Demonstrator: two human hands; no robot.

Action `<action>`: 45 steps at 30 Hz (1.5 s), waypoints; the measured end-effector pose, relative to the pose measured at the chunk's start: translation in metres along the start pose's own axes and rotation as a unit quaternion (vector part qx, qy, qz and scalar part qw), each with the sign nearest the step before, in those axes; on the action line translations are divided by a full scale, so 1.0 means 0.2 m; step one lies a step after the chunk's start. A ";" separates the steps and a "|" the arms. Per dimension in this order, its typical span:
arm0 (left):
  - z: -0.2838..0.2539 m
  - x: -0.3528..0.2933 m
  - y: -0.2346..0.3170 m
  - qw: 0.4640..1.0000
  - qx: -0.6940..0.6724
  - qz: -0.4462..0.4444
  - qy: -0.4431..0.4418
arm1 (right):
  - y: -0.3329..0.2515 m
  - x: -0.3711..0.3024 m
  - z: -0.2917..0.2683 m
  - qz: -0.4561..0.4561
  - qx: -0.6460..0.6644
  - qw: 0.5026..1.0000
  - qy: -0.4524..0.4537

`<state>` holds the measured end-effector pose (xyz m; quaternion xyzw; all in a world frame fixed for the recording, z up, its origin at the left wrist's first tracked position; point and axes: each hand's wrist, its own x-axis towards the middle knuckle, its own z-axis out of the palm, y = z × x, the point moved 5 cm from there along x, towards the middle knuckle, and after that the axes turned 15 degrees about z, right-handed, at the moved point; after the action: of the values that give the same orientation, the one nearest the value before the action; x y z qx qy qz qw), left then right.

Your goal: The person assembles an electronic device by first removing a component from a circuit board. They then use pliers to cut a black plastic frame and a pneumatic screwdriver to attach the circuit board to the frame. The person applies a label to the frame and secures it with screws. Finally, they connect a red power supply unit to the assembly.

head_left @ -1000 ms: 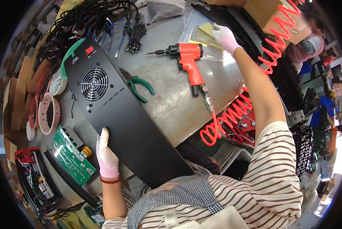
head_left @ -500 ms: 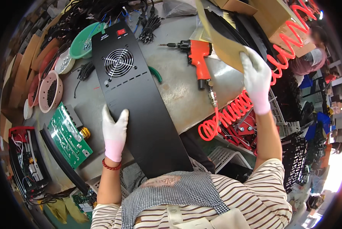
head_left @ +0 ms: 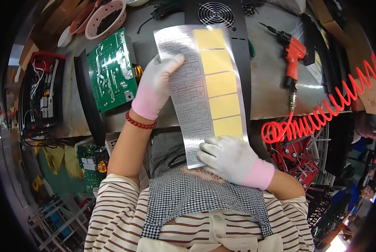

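A silver label sheet point(head_left: 187, 88) lies slanted in front of me, printed on its left side, with bare yellow backing squares down its right. My left hand point(head_left: 156, 82), in a white glove with a pink cuff, grips its left edge, thumb on top. My right hand point(head_left: 234, 159), gloved alike, is closed at the sheet's lower end with its fingers bent over the face; whatever lies under the fingertips is hidden. Behind the sheet is a black metal panel point(head_left: 242, 56) with a round fan grille point(head_left: 215, 15), mostly covered by the sheet.
A red air screwdriver point(head_left: 295, 54) lies right on the metal table, joined to a coiled red hose point(head_left: 309, 126). Left are a green circuit board point(head_left: 110, 69), a curved black strip point(head_left: 87, 98), an opened device point(head_left: 47, 96) and a pink basket point(head_left: 116, 21) of small dark parts.
The sheet has come from the raised right side to in front of me, over the panel. My left hand has left the panel and taken the sheet; my view has shifted too.
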<state>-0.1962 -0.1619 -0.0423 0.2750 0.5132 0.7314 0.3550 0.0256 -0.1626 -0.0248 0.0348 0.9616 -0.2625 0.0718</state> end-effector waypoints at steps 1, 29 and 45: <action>-0.01 0.00 -0.01 0.999 0.048 0.000 -0.013 | 0.02 0.01 -0.06 0.001 0.037 0.999 0.014; 0.20 -0.20 0.18 0.996 -0.063 0.030 -0.058 | 0.22 0.22 -0.61 0.139 0.292 0.876 0.356; 0.26 -0.24 0.15 0.990 -0.138 -0.003 -0.009 | 0.14 0.20 -0.59 0.070 0.059 0.885 0.457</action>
<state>-0.1354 -0.1786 0.0016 0.2285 0.4052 0.7915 0.3963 -0.0250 -0.0770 0.0555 0.2219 0.8658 -0.2681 -0.3596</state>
